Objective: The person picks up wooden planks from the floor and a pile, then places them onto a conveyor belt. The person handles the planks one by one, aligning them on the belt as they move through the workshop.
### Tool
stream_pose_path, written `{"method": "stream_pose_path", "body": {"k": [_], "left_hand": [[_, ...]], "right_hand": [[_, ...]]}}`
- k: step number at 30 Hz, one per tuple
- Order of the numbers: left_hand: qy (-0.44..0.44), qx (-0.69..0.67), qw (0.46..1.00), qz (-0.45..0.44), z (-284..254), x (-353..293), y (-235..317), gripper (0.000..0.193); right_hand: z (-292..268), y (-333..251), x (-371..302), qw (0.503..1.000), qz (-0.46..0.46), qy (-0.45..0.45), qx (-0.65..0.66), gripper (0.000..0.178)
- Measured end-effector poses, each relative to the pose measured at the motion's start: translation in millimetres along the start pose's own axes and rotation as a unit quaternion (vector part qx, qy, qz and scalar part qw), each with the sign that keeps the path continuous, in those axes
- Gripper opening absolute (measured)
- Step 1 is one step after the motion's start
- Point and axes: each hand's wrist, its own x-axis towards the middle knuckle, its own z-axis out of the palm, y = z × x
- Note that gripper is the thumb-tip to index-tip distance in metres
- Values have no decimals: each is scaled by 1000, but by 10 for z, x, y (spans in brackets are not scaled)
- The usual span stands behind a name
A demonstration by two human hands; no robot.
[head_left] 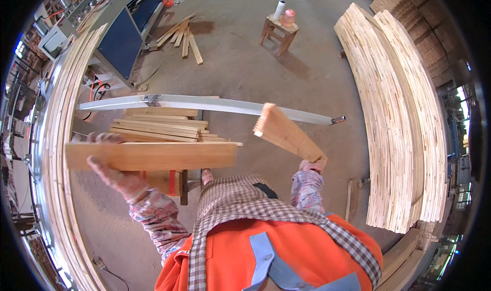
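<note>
My left hand (118, 178), which appears gloved, is closed around the left part of a flat wooden board (174, 156). The board lies level across the view, with its right end slightly blurred. The thumb is on its near face, and the other fingers reach over the top edge. My right hand (313, 165) grips the near end of a second wooden board (290, 136), which slants away to the upper left. Its far end has a toothed, finger-jointed edge. Beneath and beyond the left board is a stack of wooden strips (158, 130), partly hidden by it.
A long pale metal bar (215, 104) crosses beyond the stack. Long strips (66, 117) line the bench at left. Tall stacked timber (381, 122) stands at right. Loose strips (192, 45) lie on the floor near a blue cabinet (120, 45). A small stool (280, 31) holds two containers.
</note>
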Motion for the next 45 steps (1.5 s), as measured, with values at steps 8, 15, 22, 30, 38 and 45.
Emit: {"method": "stream_pose_path", "body": {"k": [8,15,22,30,38,45], "left_hand": [[-128,-90,972,-177,478,-555,-704,100],[-210,-101,952,-197,440,-710,-736,101],[-217,-54,953,-205,784,-872,-712,94],[-109,24,986,-124,637,-785,-749,88],[-120,69,986,-93,360,-864,-916,54],[106,-163,952,-235,-490,-768,-833,56]], "right_hand": [[906,-146,-224,986,148,-7,-77,53],[1735,-444,-804,975,116,2,-190,51],[2366,-221,-1259,938,278,171,117,40],[2462,-372,-1785,899,426,67,73,36],[2503,-906,-2102,814,555,-160,-65,41],[3346,-1301,-2305,598,-88,-624,-495,59]]}}
